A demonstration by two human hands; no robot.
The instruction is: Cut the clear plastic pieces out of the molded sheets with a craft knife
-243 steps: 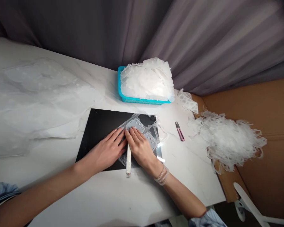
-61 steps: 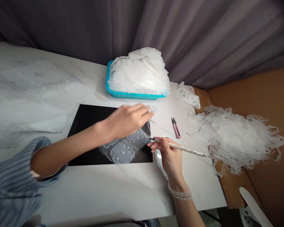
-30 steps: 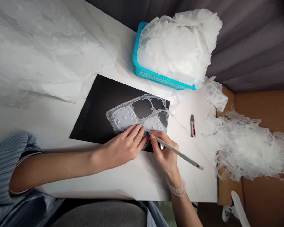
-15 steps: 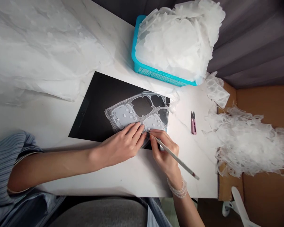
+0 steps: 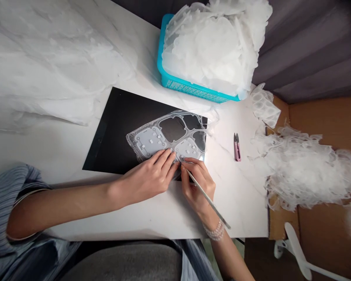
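A translucent moulded rubber or plastic sheet point(image 5: 153, 141), with raised pads and cut-out openings, lies on a black mat point(image 5: 114, 128). My left hand point(image 5: 155, 173) rests with outstretched fingers on the sheet's near edge, pressing it down. In my right hand point(image 5: 198, 186) is a slim grey pen-like tool point(image 5: 212, 205), held in a pinch like a pencil. Its tip meets the sheet close to my left fingertips; the exact contact point is hidden by my fingers. Thread snips point(image 5: 237, 147) with pink handles lie on the table to the right.
A blue basket point(image 5: 160, 58) heaped with translucent white pieces stands at the back. Tangled clear scraps point(image 5: 304, 168) fill a cardboard box point(image 5: 327, 121) at the right. A large clear plastic bag point(image 5: 46, 70) covers the table's left side.
The pen-like tool has tilted more upright, its rear end swinging toward me and left. Both hands stay at the sheet's near edge, and the whole view has shifted slightly.
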